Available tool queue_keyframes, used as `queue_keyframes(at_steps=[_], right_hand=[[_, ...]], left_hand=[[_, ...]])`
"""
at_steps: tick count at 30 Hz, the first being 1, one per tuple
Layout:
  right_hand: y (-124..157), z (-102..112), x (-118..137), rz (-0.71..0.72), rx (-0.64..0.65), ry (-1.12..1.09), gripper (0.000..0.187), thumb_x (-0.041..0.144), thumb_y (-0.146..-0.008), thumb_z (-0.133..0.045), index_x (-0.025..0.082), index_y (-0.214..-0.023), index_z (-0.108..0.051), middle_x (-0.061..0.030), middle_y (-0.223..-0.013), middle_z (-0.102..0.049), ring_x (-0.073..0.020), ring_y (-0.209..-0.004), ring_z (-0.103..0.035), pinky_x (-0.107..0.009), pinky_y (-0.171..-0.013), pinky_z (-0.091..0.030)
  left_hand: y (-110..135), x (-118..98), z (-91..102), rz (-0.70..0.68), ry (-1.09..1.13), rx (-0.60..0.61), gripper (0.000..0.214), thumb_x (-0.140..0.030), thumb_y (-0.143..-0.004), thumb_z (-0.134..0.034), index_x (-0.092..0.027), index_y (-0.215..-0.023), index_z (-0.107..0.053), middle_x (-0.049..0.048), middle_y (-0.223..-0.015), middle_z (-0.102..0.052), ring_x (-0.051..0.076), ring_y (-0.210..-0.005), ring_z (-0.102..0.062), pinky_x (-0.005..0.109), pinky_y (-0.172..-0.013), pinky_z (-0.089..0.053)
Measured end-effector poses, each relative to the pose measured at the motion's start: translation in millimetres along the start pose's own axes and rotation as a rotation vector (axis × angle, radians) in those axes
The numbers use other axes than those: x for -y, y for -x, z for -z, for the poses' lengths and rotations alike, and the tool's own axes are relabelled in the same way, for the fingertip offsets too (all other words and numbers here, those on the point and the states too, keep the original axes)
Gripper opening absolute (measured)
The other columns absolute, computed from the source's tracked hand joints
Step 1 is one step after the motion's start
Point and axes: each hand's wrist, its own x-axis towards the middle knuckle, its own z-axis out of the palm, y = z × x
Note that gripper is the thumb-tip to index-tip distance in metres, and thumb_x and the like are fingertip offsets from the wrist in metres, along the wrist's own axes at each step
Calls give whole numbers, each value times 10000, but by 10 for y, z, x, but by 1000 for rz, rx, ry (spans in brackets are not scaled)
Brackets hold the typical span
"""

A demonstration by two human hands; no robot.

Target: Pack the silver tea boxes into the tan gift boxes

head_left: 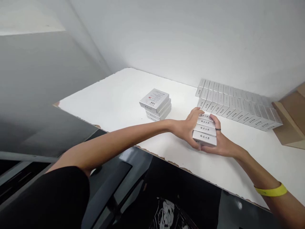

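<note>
Several small white boxes [204,129], pressed face to face with dark print on their narrow sides, are gripped between my two hands over the right part of the table. My left hand [188,128] wraps round their left end, thumb toward me. On the opposite end, my right hand [220,140] closes round them, a dark ring on one finger. Whether the boxes touch the table I cannot tell. Left of my hands stands a slightly uneven stack of similar white boxes [154,99], the top one showing small print and a red mark.
Two long rows of white boxes [238,105] stand on edge along the wall at the back right. Beside them at the right is an open brown cardboard box [289,124]. The white table [105,95] has a chipped front edge. A grey wall rises at the left.
</note>
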Motion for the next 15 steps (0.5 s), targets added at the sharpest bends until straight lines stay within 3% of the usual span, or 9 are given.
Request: queue_keyframes(at_steps=[5,8,12,15], right_hand=[[-158,107,-64,170,-184,344,1288,638,-827,-783,312,-1621,176,-225,-1535,-337,-370,-1286,-572,-574,-962,-597],[-348,215,-71,255,-259,504,1327,608,-761,-833,327,-1620,139,-216,-1539,-300,-382,-1271,-559,-578,-921,-611],[-672,274,-88,399,-377,680,1288,468,-707,-852,297,-1613,48,-223,-1576,-191,-450,-1398,-405,-614,-956,-582],[-921,231,-147,503,-466,809,1252,389,-717,-822,282,-1600,58,-229,-1570,-164,-455,-1420,-360,-658,-998,-543]], left_hand=[[-118,-131,198,20,-130,116,1067,-506,-528,-895,-185,-1364,-315,177,-1317,-440,420,-1363,-455,578,-1065,-534],[-192,-225,369,-6,-418,149,1019,-475,-580,-840,-154,-1376,-290,217,-1384,-384,413,-1370,-428,571,-1087,-515],[-231,-273,504,-9,-852,116,1025,-382,-604,-812,-113,-1440,-284,247,-1464,-360,424,-1417,-390,548,-1152,-455],[-198,-277,547,33,-999,87,1057,-286,-633,-805,-98,-1507,-240,286,-1548,-318,453,-1458,-354,570,-1165,-415]])
